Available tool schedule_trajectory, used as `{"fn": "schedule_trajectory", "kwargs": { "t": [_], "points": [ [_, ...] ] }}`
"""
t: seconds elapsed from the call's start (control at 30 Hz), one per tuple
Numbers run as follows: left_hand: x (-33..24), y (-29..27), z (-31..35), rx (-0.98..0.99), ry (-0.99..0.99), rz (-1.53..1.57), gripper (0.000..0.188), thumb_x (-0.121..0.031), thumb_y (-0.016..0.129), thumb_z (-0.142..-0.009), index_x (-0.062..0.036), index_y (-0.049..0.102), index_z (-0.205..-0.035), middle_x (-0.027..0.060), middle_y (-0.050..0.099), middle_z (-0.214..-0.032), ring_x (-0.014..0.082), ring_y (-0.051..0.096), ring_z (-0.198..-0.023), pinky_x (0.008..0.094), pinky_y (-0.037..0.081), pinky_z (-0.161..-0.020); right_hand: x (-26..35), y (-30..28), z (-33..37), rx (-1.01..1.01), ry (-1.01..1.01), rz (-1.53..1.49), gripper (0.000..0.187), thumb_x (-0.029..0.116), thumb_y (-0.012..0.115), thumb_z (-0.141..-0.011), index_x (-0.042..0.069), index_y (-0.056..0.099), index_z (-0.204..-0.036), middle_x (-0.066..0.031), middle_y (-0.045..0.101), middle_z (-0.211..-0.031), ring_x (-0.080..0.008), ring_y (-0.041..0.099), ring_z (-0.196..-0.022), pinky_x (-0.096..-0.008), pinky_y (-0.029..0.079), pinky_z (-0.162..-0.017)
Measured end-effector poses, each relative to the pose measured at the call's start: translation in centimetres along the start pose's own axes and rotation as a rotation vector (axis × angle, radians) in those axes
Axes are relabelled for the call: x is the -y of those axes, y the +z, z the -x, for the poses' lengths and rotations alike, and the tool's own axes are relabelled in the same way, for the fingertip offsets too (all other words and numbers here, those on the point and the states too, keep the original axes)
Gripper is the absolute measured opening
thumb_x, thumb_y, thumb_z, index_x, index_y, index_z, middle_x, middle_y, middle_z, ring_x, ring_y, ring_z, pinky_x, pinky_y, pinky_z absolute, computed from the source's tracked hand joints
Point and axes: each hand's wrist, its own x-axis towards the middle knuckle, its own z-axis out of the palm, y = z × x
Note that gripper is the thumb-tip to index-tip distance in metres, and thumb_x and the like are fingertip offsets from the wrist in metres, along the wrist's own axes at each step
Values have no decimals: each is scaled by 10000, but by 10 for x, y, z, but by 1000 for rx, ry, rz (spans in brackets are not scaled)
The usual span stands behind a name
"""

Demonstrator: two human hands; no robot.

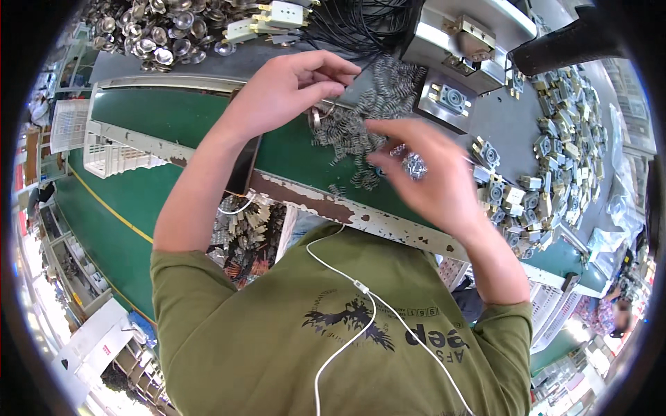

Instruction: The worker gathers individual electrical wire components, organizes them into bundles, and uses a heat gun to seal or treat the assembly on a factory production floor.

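Over the spring pile (361, 132) on the green bench (173, 118), the left hand (291, 87) pinches a black wire (357, 69) running up-right, while the blurred right hand (430, 173) seemingly holds small springs (414, 165), axis unclear.

No screens or signs in sight, just clear plastic bags (619, 208) crumpled at the counter's (506, 125) far right edge and white slotted plastic crates (104, 154) stacked below it on the left.
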Motion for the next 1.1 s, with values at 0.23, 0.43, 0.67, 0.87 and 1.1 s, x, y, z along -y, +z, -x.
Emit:
{"fn": "schedule_trajectory", "kwargs": {
  "t": [0.23,0.43,0.67,0.87,1.1],
  "points": [
    [-6,2,-6,19,-94,74,300,9,600,-940,-4,624,-1239,80,691,-1135,122,654,-1058,259,531,-915,-1,46,-18,54,110,-384,524,-14,672,-879,44,486,-1365,-131,640,-1238,-219,678,-1052,-325,561,-877],
    [-8,-1,-3,-11,64,-206,287,31,609,-911,-27,667,-1186,75,716,-1087,136,680,-1015,278,550,-904,0,51,-24,-23,150,-344,382,1,695,-872,10,596,-1241,-118,708,-1097,-195,708,-987,-315,564,-858],
    [-7,7,-6,-52,456,-610,482,29,642,-825,-181,652,-1260,78,697,-997,281,669,-840,363,555,-746,9,46,-23,-140,219,-357,311,33,708,-878,-19,614,-1170,-112,730,-973,-148,715,-905,-296,565,-820],
    [-9,-1,-1,-187,570,-695,498,7,645,-841,-190,627,-1299,83,671,-976,277,645,-874,393,532,-791,19,14,-21,-227,322,-596,405,-7,592,-925,9,482,-1315,-84,631,-1105,-135,639,-1001,-287,519,-883],
    [-23,-7,-29,-237,467,-542,201,-78,688,-857,-98,713,-1055,82,668,-953,251,658,-833,354,537,-766,9,10,-25,7,47,8,433,92,738,-821,56,593,-1227,-98,643,-982,-218,653,-842,-308,535,-726]
  ]
}}
